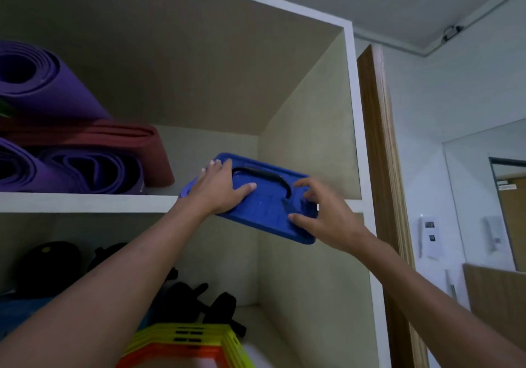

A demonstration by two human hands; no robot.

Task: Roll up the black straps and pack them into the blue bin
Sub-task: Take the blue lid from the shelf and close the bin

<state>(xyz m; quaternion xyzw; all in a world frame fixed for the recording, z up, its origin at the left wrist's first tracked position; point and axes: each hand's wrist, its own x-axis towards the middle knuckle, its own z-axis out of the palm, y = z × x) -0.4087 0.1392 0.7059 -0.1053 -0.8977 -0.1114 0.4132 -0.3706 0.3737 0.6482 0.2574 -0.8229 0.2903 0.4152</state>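
Straps are nowhere in sight right now, so you cannot check from here whether they are rolled or packed. What you have in front of you is the blue bin [256, 205], seen from its lid side with a black handle [262, 177] across the top, tilted and sitting half on the edge of the upper shelf [85, 201], to the right of the rolled purple mats [71, 165] and the folded red mat [113, 137].

Your left hand [219, 187] lies flat on the lid, fingers spread and pressing on its far left corner. Your right hand [321, 214] is spread wide at the near right corner, thumb touching the lid, fingers just above it, not clamped on anything.

With the lid shut, the packing is either finished and you are stowing the bin, or you are only now fetching it; this view does not settle which. Black gear [199, 302] lies on the lower shelf, too dim to identify.
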